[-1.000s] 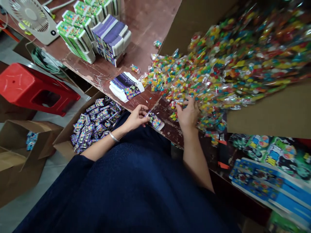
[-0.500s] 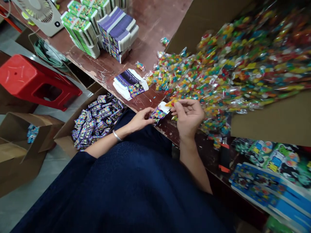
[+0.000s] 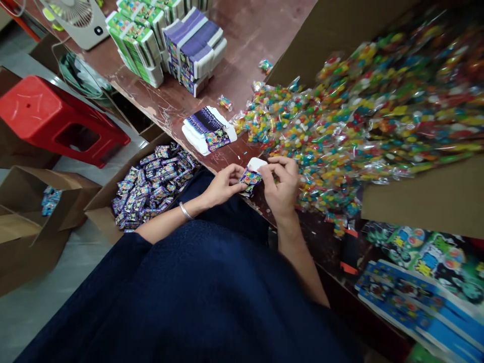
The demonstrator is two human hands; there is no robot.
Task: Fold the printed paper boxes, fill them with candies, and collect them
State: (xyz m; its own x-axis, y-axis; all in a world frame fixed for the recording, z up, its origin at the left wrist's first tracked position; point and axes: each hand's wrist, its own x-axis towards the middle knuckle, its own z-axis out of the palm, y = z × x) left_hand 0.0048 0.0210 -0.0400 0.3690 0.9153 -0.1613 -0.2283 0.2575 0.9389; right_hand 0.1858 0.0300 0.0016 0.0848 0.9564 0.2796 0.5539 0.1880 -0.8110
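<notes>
My left hand (image 3: 224,186) pinches a small purple printed candy box (image 3: 250,181) between thumb and fingers, above the table's front edge. The box's white flap (image 3: 257,164) stands open at its upper end. My right hand (image 3: 283,187) is closed at that end, thumb and fingertips against the box beside the flap. No candy packet shows between the right fingers. Just beyond the right hand spreads a heap of clear packets of coloured jelly beans (image 3: 287,121). Flat purple cartons (image 3: 209,128) lie fanned on the table ahead of the left hand.
Strapped stacks of green cartons (image 3: 138,50) and purple cartons (image 3: 194,48) stand at the back, near a white fan (image 3: 81,22). A cardboard box (image 3: 100,217) of filled purple boxes sits at left, by a red stool (image 3: 34,108). Blue printed packaging (image 3: 401,292) lies lower right.
My right hand has moved left and down against the box. The jelly bean packet it held at the opening is out of sight. The view has shifted slightly.
</notes>
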